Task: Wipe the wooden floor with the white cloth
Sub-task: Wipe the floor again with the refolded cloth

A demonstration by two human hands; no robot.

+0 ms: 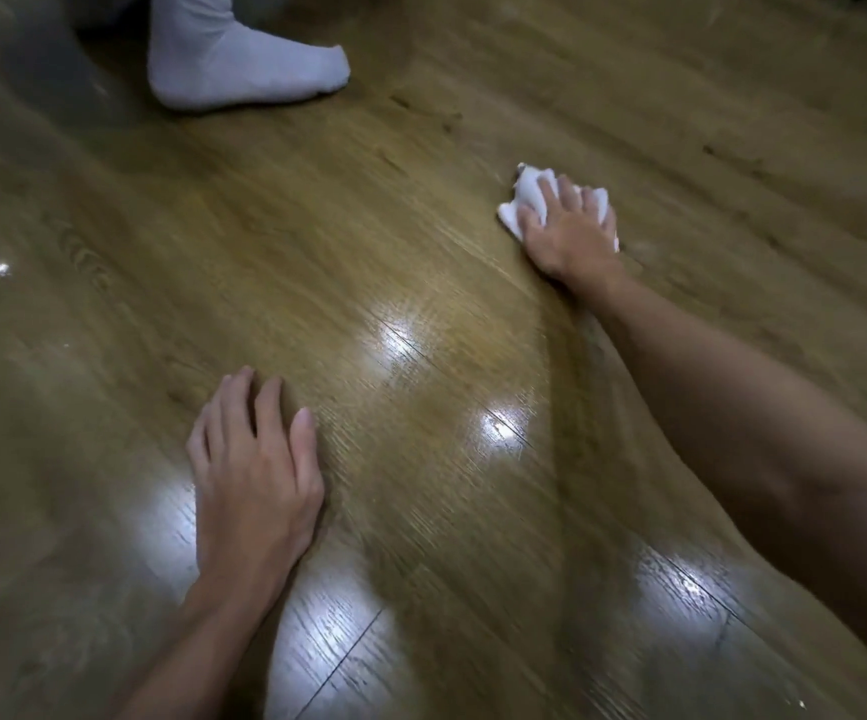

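Two hands are in view, both low over the wooden floor (pixel 421 262). Right hand (pixel 571 233): arm extended forward and to the right, palm down on the white cloth (pixel 517 202). Its fingers (pixel 550 192) are spread and slightly bent over the bunched fabric, pressing it onto the boards; cloth shows ahead of the fingertips, at the thumb side and at the far edge of the hand. Whether the fingers merely press or also gather the fabric cannot be told for certain. Left hand (pixel 254 459): flat on the floor nearer the camera, fingers straight and close together, holding nothing; it appears to serve as a support.

Cloth position: on the floor, under the right hand, well apart from the left hand and clear of the white-socked foot (pixel 244 65) at the top of the view.

Progress assessment: wiping appears to be in hand, not finished. Bright reflections lie on the boards between and below the two arms, and a darker curved band runs from near the right wrist towards the bottom edge; this may be a shadow or a damp trace, and the blur does not allow a decision. No clear boundary between wiped and unwiped floor is visible, so the fraction completed cannot be stated. Boards towards the foot, the left side and the far right probably still need passes
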